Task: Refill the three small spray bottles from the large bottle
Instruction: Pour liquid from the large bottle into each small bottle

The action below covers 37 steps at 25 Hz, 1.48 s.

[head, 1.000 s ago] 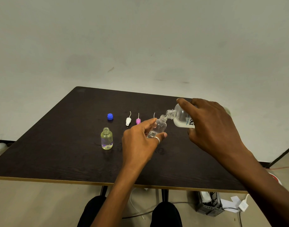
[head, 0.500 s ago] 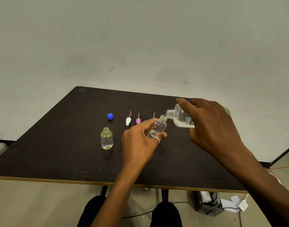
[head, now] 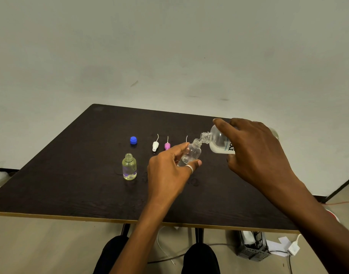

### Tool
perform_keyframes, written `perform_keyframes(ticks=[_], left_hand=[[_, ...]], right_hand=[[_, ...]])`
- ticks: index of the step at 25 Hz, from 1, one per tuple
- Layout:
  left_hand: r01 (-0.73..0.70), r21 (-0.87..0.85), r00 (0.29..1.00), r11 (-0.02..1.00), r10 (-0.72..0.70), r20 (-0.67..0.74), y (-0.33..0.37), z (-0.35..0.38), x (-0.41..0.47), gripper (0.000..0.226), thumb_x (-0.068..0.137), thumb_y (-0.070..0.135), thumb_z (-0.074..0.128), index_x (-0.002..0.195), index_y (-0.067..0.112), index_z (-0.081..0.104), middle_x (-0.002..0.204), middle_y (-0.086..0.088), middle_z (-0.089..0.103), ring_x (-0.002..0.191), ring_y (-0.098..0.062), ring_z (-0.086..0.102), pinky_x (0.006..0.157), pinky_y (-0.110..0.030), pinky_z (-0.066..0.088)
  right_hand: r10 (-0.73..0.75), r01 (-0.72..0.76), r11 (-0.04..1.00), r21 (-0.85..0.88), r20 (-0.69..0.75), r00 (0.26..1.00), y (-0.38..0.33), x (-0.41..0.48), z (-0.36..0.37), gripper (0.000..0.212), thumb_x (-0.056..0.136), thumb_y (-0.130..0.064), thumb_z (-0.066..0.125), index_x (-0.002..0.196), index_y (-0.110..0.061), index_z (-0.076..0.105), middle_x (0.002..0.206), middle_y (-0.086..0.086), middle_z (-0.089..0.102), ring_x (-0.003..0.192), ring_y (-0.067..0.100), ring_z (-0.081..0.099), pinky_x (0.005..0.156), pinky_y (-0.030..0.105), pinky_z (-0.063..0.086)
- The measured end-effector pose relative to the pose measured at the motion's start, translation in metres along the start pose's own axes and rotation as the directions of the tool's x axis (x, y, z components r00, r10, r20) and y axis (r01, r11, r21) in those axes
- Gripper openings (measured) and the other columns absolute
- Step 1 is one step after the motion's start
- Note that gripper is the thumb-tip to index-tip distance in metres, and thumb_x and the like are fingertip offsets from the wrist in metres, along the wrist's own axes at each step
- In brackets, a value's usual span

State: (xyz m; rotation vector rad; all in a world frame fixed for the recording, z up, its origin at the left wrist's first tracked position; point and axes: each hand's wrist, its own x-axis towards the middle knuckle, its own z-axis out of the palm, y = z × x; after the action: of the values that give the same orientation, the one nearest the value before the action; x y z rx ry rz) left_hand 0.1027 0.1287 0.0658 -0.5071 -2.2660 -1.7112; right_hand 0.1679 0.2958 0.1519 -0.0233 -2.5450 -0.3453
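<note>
Dark wood, almost black, forms the top of the counter [head: 71, 184], with a pale edge along its near side. Above the middle of it the left hand [head: 169, 175] holds a small clear bottle [head: 191, 153] at a tilt, the fingers and thumb curled round its lower part. A silver ring [head: 190, 168] shows on the digit nearest to the camera. The right hand [head: 256, 153] grips the large bottle [head: 219, 143] from above, fingers curled round its body. This bottle lies nearly on its side, its open neck pointing left and down. Its mouth meets the open mouth of the small clear bottle; whether liquid is running cannot be told. A white label with dark letters is partly visible below the fingers. To the left, well apart from both hands, a second small bottle [head: 129, 166] stands upright and uncapped on the counter, yellowish, with a little liquid at the bottom. Behind it lies a blue cap [head: 133, 140]. To the right of the cap lie a white spray top [head: 155, 145] and a pink spray top [head: 167, 145], each with a thin tube pointing away. One more thin tube [head: 187, 138] rises just behind the left fingertips, its head hidden. On the floor under the counter are a black basket [head: 252, 248] and some cables.
</note>
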Motion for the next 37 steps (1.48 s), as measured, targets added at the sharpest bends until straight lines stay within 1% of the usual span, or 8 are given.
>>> perform_keyframes(ticks=[4,13,18,22,26,29,34,37], left_hand=[[-0.004,-0.006,1.0,1.0,0.004,-0.006,-0.0005,-0.0002,0.0,0.056,0.07,0.036,0.088,0.122,0.028,0.07,0.106,0.014,0.074,0.093,0.007,0.067,0.085,-0.012,0.053],[0.0,-0.021,1.0,1.0,0.0,-0.002,-0.0008,0.0002,0.0001,0.054,0.07,0.036,0.088,0.12,0.027,0.071,0.105,0.015,0.074,0.093,0.007,0.067,0.084,-0.011,0.053],[-0.003,-0.016,1.0,1.0,0.003,-0.002,-0.0002,-0.0004,-0.0005,0.053,0.07,0.036,0.088,0.119,0.028,0.072,0.106,0.016,0.074,0.092,0.008,0.066,0.083,-0.009,0.052],[-0.003,-0.016,1.0,1.0,0.003,-0.004,0.0,-0.0002,0.0,0.053,0.07,0.037,0.088,0.119,0.028,0.072,0.107,0.015,0.074,0.093,0.006,0.067,0.085,-0.018,0.056],[-0.004,-0.01,1.0,1.0,0.004,-0.001,-0.0006,0.0,0.0004,0.054,0.07,0.037,0.088,0.12,0.028,0.071,0.109,0.014,0.074,0.094,0.005,0.067,0.087,-0.02,0.056],[-0.008,-0.004,1.0,1.0,0.008,-0.001,-0.0009,0.0,0.0005,0.054,0.07,0.038,0.087,0.121,0.029,0.071,0.109,0.015,0.074,0.094,0.005,0.067,0.086,-0.019,0.056],[-0.008,0.002,1.0,1.0,0.008,0.011,0.0007,-0.0012,0.0001,0.052,0.071,0.037,0.087,0.12,0.031,0.07,0.105,0.022,0.071,0.086,0.012,0.062,0.08,-0.005,0.049],[-0.015,-0.003,1.0,1.0,0.015,0.013,0.0015,-0.0018,0.0001,0.051,0.072,0.036,0.087,0.12,0.032,0.07,0.105,0.023,0.069,0.087,0.01,0.062,0.08,-0.007,0.048]], right_hand=[[0.001,-0.001,1.0,0.007,0.006,1.0,-0.0003,0.0012,-0.0002,0.082,0.059,-0.007,0.074,0.135,-0.025,0.048,0.106,0.007,0.065,0.099,0.035,0.06,0.087,0.045,0.048],[0.002,-0.002,1.0,0.011,0.022,1.0,0.0003,0.0021,0.0003,0.083,0.059,-0.008,0.077,0.135,-0.026,0.048,0.11,0.008,0.065,0.101,0.035,0.06,0.089,0.047,0.049],[-0.001,0.001,1.0,0.002,0.023,1.0,0.0003,0.0027,-0.0004,0.083,0.06,-0.007,0.073,0.136,-0.026,0.047,0.11,0.007,0.064,0.101,0.035,0.06,0.089,0.045,0.048],[0.0,0.0,1.0,-0.003,0.025,1.0,0.0003,0.0029,-0.001,0.083,0.059,-0.008,0.074,0.136,-0.026,0.047,0.109,0.008,0.064,0.102,0.035,0.059,0.089,0.045,0.048],[-0.004,0.004,1.0,0.001,0.023,1.0,0.0003,0.0034,-0.0017,0.083,0.059,-0.007,0.074,0.135,-0.026,0.047,0.107,0.007,0.064,0.1,0.035,0.06,0.089,0.045,0.047],[-0.006,0.006,1.0,0.004,0.033,0.999,-0.0001,0.0044,-0.002,0.084,0.06,-0.008,0.075,0.137,-0.026,0.046,0.108,0.007,0.064,0.101,0.035,0.06,0.089,0.045,0.048],[-0.006,0.006,1.0,0.002,0.037,0.999,0.0003,0.0048,-0.0009,0.084,0.06,-0.009,0.074,0.137,-0.027,0.045,0.11,0.007,0.063,0.103,0.034,0.059,0.09,0.046,0.048],[-0.007,0.007,1.0,0.004,0.044,0.999,0.0003,0.0052,-0.0009,0.084,0.061,-0.01,0.074,0.138,-0.027,0.045,0.111,0.008,0.063,0.103,0.035,0.059,0.09,0.046,0.048]])
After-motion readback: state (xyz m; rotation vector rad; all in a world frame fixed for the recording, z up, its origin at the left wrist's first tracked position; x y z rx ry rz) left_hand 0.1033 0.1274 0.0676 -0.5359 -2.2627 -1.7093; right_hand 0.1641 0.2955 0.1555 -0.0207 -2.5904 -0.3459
